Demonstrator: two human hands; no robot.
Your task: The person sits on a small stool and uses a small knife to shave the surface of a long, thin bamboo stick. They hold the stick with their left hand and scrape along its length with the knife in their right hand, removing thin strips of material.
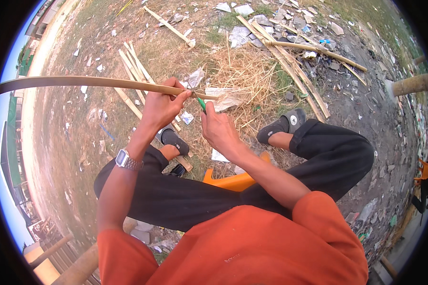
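A long split bamboo strip reaches from the far left rim to just past my hands. My left hand is closed round it near its right end, thumb on top, with a watch on that wrist. In the fist of my right hand is a small knife with a green handle. Its blade, mostly hidden, meets the strip beside my left thumb. Below the strip's end lies a heap of pale shavings.
Several split bamboo lengths lie on the ground ahead to the left, and longer ones to the right. I sit on an orange plastic seat, knees apart. Broken tile pieces litter the far ground. A thick pole juts in at right.
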